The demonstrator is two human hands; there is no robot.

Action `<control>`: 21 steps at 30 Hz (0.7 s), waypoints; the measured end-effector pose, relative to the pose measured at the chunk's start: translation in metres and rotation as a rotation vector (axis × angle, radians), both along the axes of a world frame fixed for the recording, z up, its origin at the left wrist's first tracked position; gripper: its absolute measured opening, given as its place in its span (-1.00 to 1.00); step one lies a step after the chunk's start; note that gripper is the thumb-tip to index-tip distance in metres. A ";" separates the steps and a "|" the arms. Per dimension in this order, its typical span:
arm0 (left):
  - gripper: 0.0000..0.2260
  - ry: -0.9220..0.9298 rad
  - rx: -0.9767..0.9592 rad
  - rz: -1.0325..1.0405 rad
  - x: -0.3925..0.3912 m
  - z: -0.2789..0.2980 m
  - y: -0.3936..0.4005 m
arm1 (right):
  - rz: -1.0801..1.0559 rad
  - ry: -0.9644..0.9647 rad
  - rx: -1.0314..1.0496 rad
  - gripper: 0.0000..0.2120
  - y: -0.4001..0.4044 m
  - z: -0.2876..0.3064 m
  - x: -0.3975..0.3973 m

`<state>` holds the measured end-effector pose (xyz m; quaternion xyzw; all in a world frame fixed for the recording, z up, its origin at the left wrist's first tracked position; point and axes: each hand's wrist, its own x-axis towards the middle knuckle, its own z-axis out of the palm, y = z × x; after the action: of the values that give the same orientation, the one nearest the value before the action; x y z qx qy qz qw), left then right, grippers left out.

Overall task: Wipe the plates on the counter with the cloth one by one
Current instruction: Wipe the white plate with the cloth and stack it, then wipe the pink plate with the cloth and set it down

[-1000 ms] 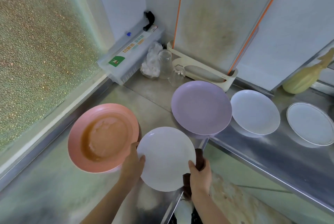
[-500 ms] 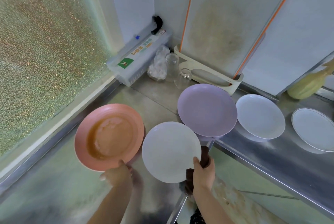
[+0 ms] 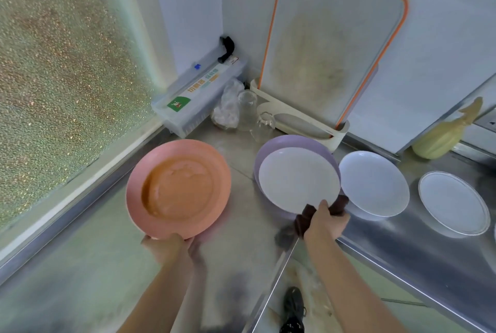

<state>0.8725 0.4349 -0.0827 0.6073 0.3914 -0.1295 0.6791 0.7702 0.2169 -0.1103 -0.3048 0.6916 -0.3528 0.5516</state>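
Note:
My right hand grips the near rim of a white plate together with a dark brown cloth bunched under its fingers. The white plate lies over the purple plate on the steel counter. My left hand holds the near edge of the pink plate, which has an orange-brown centre, with the fingers under the rim. Two more white plates, a bowl-like one and a gold-rimmed one, sit to the right.
A grey cutting board with an orange edge stands in a cream rack at the back. Glass jars, a plastic bag and a wrap dispenser fill the corner. A frosted window is on the left. A yellow object lies far right.
My right hand has carried the white plate to the right, onto the purple plate. My left hand has moved from the white plate to the near rim of the pink plate.

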 end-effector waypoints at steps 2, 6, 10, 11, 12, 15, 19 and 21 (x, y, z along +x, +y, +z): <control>-0.55 -0.059 0.096 -0.095 -0.001 -0.002 -0.005 | -0.020 -0.031 0.034 -0.70 -0.015 0.000 0.005; -0.45 -0.081 0.192 -0.192 0.003 -0.012 -0.013 | -0.056 -0.044 0.069 -0.70 -0.030 0.003 0.010; -0.46 -0.094 0.234 -0.280 0.006 -0.017 -0.019 | 0.012 0.000 0.080 -0.68 -0.036 -0.006 0.013; -0.46 -0.093 0.236 -0.302 0.007 -0.018 -0.021 | 0.061 0.039 0.081 -0.70 -0.038 -0.009 0.012; -0.47 -0.097 0.235 -0.320 0.007 -0.017 -0.022 | 0.122 0.080 0.097 -0.74 -0.041 -0.013 0.011; -0.49 -0.126 0.246 -0.359 0.008 -0.016 -0.027 | 0.294 0.146 0.151 -0.76 -0.048 -0.008 0.006; -0.49 -0.141 0.260 -0.412 0.008 -0.018 -0.033 | 0.302 0.089 0.260 -0.59 -0.056 0.002 0.002; -0.49 -0.143 0.239 -0.426 0.007 -0.011 -0.037 | 0.315 0.077 0.268 -0.65 -0.055 0.014 -0.004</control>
<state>0.8798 0.3977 -0.0938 0.7595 0.2180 -0.1792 0.5861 0.7665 0.1622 -0.0964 -0.3464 0.6967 -0.1550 0.6088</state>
